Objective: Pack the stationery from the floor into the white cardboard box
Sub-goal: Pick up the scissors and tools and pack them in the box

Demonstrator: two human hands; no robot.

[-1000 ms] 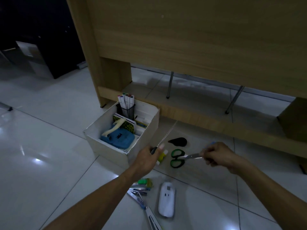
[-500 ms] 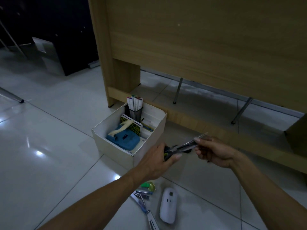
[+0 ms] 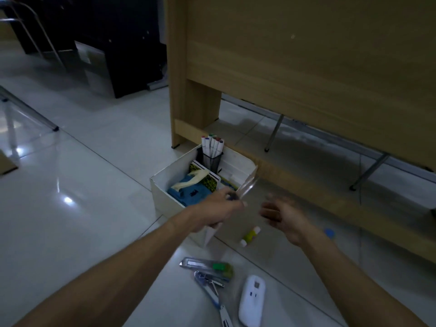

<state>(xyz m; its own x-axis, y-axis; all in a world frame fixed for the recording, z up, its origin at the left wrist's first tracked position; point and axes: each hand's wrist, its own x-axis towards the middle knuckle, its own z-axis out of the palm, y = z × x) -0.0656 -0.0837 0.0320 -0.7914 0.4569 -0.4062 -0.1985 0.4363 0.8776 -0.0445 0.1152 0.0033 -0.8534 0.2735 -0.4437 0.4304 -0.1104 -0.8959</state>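
The white cardboard box (image 3: 165,199) sits on the floor (image 3: 99,185) at frame centre, against a wooden desk (image 3: 295,67). The left hand (image 3: 220,210) grips blurred scissors (image 3: 246,188) over the box's near corner. The right hand (image 3: 282,214) hangs beside it, fingers loose, holding nothing.

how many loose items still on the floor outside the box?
5 visible: glue stick beside the white cardboard box; blue cap right of the right hand; utility knife, stapler and white device nearest the camera. Arms may hide more.
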